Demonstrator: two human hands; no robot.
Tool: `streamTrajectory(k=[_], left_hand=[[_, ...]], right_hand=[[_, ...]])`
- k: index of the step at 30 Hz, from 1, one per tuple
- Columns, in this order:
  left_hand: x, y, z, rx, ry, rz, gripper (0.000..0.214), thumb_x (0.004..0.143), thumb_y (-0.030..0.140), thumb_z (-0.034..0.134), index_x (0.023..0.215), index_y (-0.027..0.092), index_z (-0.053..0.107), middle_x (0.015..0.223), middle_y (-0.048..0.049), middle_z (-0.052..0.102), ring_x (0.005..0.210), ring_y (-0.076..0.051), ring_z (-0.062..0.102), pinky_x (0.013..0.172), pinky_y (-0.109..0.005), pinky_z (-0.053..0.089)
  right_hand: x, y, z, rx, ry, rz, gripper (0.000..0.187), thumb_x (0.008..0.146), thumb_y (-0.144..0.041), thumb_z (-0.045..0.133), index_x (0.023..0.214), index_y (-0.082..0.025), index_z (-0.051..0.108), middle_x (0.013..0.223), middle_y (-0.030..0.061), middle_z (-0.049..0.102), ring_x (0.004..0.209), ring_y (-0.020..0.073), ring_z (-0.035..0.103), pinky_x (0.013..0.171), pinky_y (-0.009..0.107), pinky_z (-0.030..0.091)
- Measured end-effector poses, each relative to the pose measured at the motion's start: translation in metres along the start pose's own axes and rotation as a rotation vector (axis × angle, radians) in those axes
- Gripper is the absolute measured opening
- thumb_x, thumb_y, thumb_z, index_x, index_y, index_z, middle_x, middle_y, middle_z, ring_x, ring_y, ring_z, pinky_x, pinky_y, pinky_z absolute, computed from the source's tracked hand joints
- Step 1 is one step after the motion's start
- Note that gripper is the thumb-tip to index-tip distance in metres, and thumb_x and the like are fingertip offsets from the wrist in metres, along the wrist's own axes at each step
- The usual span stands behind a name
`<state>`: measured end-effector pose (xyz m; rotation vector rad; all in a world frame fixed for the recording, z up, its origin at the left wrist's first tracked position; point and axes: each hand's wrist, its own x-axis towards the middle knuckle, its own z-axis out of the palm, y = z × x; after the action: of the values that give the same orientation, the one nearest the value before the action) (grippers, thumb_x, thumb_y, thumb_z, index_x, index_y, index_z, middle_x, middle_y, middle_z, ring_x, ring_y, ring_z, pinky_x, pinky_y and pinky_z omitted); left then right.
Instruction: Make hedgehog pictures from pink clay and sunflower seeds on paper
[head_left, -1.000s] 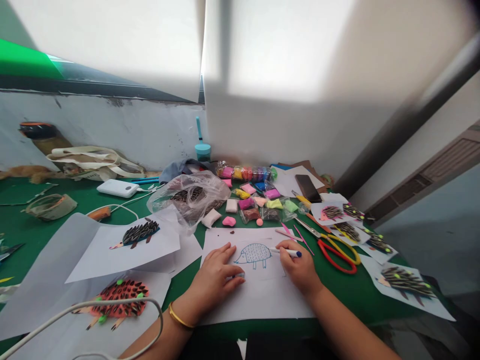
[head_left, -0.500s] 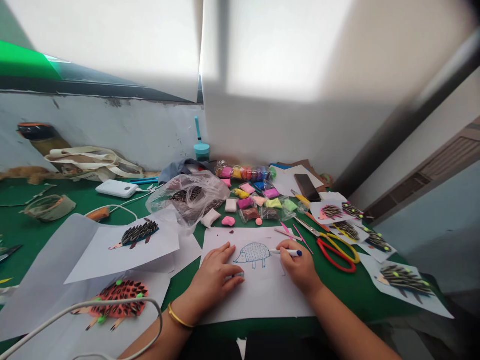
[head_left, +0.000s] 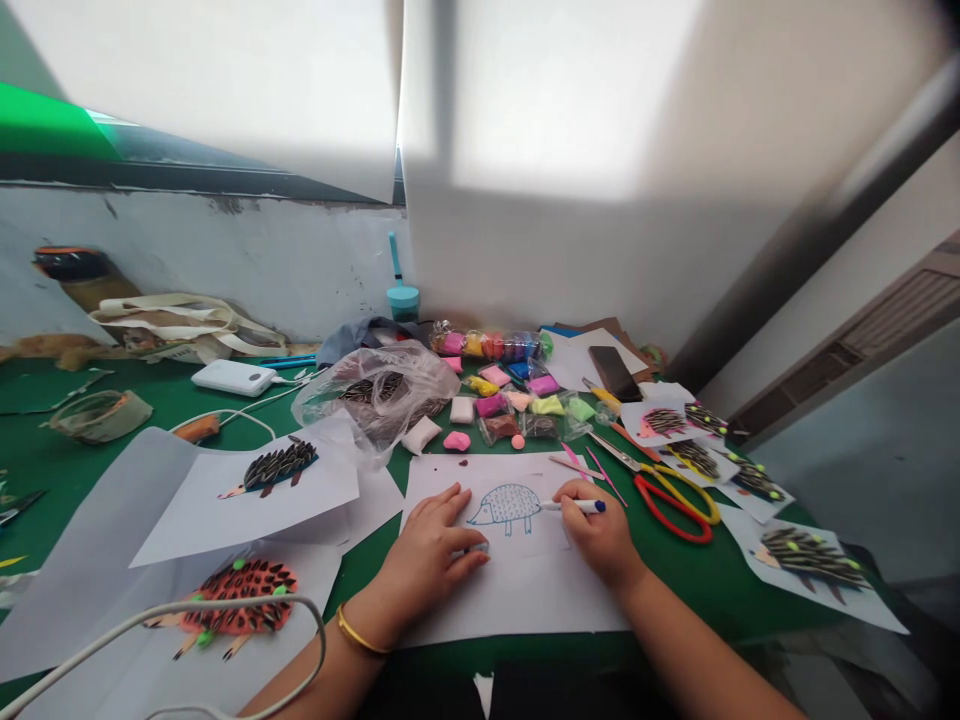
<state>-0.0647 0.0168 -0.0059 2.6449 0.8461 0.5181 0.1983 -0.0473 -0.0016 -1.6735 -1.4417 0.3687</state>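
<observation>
A white sheet of paper (head_left: 517,600) lies before me with a blue line drawing of a hedgehog (head_left: 510,508), its body filled with short marks. My right hand (head_left: 598,530) grips a white marker (head_left: 574,506) with a dark blue end, its tip at the hedgehog's rear edge. Left of the drawing, my left hand (head_left: 431,550) rests on the sheet with fingers stretched out. A small pale bluish object (head_left: 478,547) shows by its thumb and finger; its kind is unclear, and part of it is hidden.
Behind the sheet lie several clay packets (head_left: 491,404) and a plastic bag of striped seeds (head_left: 375,395). Scissors (head_left: 671,490) and seed-covered hedgehog pictures (head_left: 810,560) are at right. More hedgehog pictures (head_left: 277,465) and a white cable (head_left: 225,604) lie at left. A phone (head_left: 613,373) sits farther back.
The marker tip has shifted very slightly left at the hedgehog's rear edge. My left hand stays in place on the sheet.
</observation>
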Motion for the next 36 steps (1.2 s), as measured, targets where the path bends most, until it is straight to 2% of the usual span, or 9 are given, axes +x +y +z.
streamTrajectory(k=[12,18,25,31,34,36], left_hand=[[0.0002,0.0003,-0.0002,0.002,-0.017,-0.002,0.015,0.084,0.030,0.069,0.098,0.030,0.075,0.141,-0.0100,0.052,0.134,-0.035,0.042,0.104,-0.058,0.038],[-0.0003,0.0008,-0.0003,-0.009,0.004,-0.004,0.015,0.084,0.031,0.069,0.097,0.030,0.075,0.142,-0.0081,0.051,0.134,-0.034,0.042,0.105,-0.056,0.038],[-0.0002,0.0017,-0.0018,-0.006,0.000,-0.006,0.015,0.084,0.030,0.069,0.097,0.030,0.075,0.142,-0.0085,0.052,0.134,-0.035,0.042,0.104,-0.057,0.038],[-0.0009,0.0015,-0.0008,-0.014,0.005,-0.010,0.015,0.083,0.030,0.070,0.097,0.030,0.075,0.142,-0.0093,0.050,0.133,-0.036,0.043,0.103,-0.058,0.039],[-0.0011,0.0015,-0.0006,-0.032,0.032,-0.017,0.016,0.084,0.030,0.069,0.098,0.030,0.075,0.147,-0.0094,0.045,0.131,-0.036,0.044,0.102,-0.057,0.040],[-0.0013,0.0013,-0.0007,-0.050,0.055,-0.019,0.016,0.084,0.032,0.069,0.098,0.030,0.076,0.150,-0.0083,0.040,0.131,-0.036,0.045,0.102,-0.056,0.041]], right_hand=[[-0.0001,0.0008,0.0008,-0.011,-0.037,0.015,0.019,0.080,-0.024,0.047,0.068,-0.021,0.060,0.068,0.0009,0.064,0.068,0.0189,0.060,0.063,0.028,0.043],[0.0014,0.0046,-0.0002,0.005,0.014,0.018,0.018,0.082,-0.026,0.046,0.073,-0.022,0.061,0.073,0.0017,0.066,0.073,0.0206,0.062,0.067,0.030,0.045],[0.0023,0.0038,0.0013,-0.013,-0.020,0.037,0.019,0.083,-0.027,0.046,0.073,-0.022,0.060,0.073,0.0017,0.065,0.073,0.0206,0.061,0.068,0.030,0.044],[0.0021,0.0027,-0.0021,0.129,0.003,0.041,0.020,0.083,-0.030,0.047,0.073,-0.021,0.063,0.070,0.0027,0.064,0.070,0.0208,0.060,0.065,0.031,0.045],[0.0028,0.0006,-0.0037,0.178,0.067,0.050,0.018,0.082,-0.032,0.051,0.081,-0.020,0.065,0.078,0.0045,0.066,0.075,0.0217,0.061,0.068,0.032,0.048],[0.0024,-0.0041,-0.0048,0.212,0.059,0.058,0.016,0.080,-0.032,0.056,0.084,-0.020,0.065,0.083,0.0054,0.067,0.078,0.0222,0.062,0.070,0.032,0.049]])
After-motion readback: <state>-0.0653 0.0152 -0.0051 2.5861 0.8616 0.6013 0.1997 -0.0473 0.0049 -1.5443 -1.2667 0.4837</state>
